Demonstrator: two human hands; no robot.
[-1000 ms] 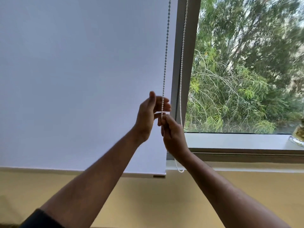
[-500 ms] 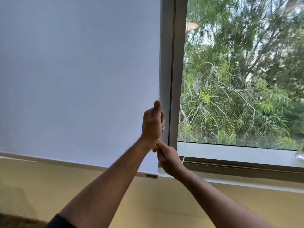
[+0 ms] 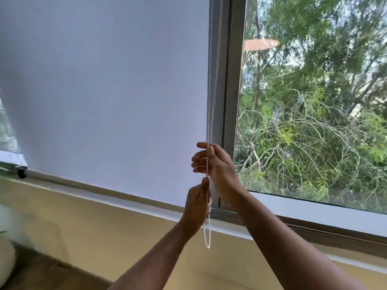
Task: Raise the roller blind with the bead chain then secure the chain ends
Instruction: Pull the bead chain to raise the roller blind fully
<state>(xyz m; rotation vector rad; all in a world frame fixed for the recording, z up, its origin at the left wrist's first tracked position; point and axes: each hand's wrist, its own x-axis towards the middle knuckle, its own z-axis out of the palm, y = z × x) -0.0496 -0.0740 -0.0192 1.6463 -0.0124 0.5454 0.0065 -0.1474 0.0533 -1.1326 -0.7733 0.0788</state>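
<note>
The white roller blind (image 3: 109,91) covers the left pane, and its bottom bar (image 3: 117,191) hangs just over the sill. A white bead chain (image 3: 209,105) runs down the blind's right edge, beside the grey window post. My right hand (image 3: 215,164) is the upper one, pinching the chain between thumb and forefinger. Just below it, my left hand (image 3: 198,204) is closed round the same chain. The chain's bottom loop (image 3: 207,237) dangles under my left hand in front of the wall.
The grey window post (image 3: 230,101) stands right of the chain, with a bare glass pane (image 3: 314,111) showing trees. A white sill (image 3: 314,210) runs beneath, above a beige wall (image 3: 104,237). A small caster wheel (image 3: 21,173) sits at far left.
My hands have swapped places on the chain: the right hand has gone up above the left, which is now lower. The view has swung and tilted left.
</note>
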